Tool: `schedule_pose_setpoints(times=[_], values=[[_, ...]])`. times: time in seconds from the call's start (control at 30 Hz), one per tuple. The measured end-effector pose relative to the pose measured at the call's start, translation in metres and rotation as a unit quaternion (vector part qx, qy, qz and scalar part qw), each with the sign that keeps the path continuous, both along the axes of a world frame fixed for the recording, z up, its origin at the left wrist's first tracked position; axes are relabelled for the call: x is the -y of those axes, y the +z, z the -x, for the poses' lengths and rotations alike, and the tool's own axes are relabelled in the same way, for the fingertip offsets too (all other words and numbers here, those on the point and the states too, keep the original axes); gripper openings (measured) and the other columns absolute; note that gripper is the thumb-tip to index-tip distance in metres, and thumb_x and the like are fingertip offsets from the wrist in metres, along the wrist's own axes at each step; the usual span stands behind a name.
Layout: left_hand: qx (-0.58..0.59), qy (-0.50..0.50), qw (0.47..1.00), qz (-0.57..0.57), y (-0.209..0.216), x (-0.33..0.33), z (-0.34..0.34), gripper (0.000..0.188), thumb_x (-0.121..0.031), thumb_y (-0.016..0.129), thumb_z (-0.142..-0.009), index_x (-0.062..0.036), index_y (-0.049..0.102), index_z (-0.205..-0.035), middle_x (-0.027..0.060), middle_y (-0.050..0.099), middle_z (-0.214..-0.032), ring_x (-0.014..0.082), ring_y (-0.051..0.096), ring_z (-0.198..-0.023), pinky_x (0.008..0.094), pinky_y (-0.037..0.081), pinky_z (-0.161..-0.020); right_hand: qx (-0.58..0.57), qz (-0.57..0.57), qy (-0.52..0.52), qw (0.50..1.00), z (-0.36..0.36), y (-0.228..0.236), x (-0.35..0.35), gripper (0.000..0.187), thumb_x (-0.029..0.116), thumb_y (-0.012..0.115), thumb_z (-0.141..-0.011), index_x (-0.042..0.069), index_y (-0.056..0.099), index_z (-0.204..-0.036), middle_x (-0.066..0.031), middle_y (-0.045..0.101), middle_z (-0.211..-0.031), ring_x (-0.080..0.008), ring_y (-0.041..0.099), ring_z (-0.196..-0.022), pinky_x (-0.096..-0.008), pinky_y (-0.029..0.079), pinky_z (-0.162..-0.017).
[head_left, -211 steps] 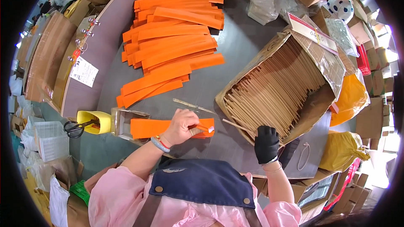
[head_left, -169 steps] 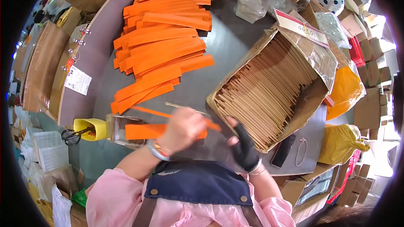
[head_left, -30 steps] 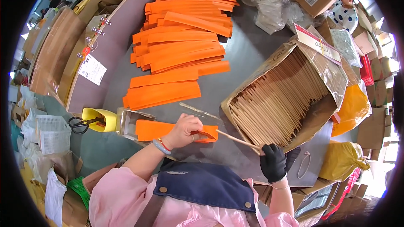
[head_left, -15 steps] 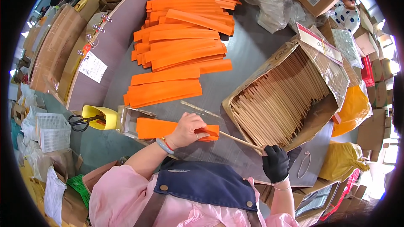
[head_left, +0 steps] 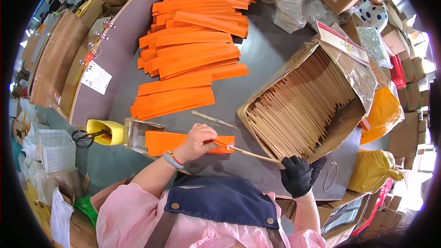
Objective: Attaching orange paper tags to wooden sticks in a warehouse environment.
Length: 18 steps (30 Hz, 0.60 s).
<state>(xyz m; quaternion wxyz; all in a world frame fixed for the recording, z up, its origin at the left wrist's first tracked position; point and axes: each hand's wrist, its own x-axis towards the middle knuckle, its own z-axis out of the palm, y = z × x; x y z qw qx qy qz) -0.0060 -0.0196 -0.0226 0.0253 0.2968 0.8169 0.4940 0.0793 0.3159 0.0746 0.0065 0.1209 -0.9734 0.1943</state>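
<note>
1. Left hand (head_left: pixel 200 138): fingers pinched on a narrow orange strip (head_left: pixel 221 144), left of the stick carton (head_left: pixel 350 115).
2. Right hand (head_left: pixel 296 174), black-gloved — closed on the wooden stick (head_left: pixel 255 154) at the carton's near edge.
3. Stick tip meets strip end; joining them seems the step in hand — the next move probably calls for steady alignment.
4. Beyond, orange pile (head_left: pixel 193 59), left of the carton.

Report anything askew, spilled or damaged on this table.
The orange strips lie in an uneven heap, ends jutting at different angles, and a thin pale strip lies loose beyond the left hand. I see no spill or clear damage.
</note>
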Motion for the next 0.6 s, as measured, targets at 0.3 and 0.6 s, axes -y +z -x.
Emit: schedule_pose_setpoints(times=[0.3,0.6], values=[[-0.174,-0.073,0.973,0.135,0.055,-0.039,-0.007,0.019,-0.016,0.075,-0.073,-0.0130,0.069,-0.090,-0.0006,0.069,-0.088,0.0193,0.064,-0.078,0.0339,0.045,-0.070,0.169,-0.040,-0.029,0.984,0.023,0.010,0.029,0.023,0.016,0.065,-0.085,0.010,0.065,-0.107,-0.0099,0.068,-0.085,-0.0335,0.066,-0.076,-0.0451,0.052,-0.069],[-0.246,0.012,0.956,0.160,0.064,-0.036,0.029,0.022,-0.018,0.066,-0.080,-0.0100,0.069,-0.101,0.0062,0.062,-0.099,0.0275,0.057,-0.091,0.0400,0.047,-0.079,-0.041,0.183,-0.080,0.979,0.033,-0.049,0.032,0.059,0.028,0.060,-0.094,0.004,0.045,-0.145,-0.0232,0.048,-0.139,-0.0394,0.043,-0.130,-0.0456,0.033,-0.108]])
